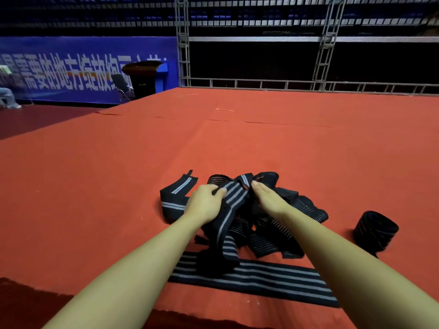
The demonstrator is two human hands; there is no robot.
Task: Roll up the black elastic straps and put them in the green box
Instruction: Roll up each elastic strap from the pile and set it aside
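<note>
A tangled heap of black elastic straps with grey and reddish stripes lies on the red carpet in front of me. One grey-striped strap runs up over the heap between my hands. My left hand grips this strap on its left side. My right hand holds the strap's top end from the right, fingers hidden in the fabric. A long flat striped strap stretches across the carpet near me. One rolled strap stands to the right of the heap. No green box is in view.
The red carpet covers a raised platform whose left edge drops to a dark floor. Metal truss frames stand along the far edge. A blue banner, a lectern and a chair are at the far left.
</note>
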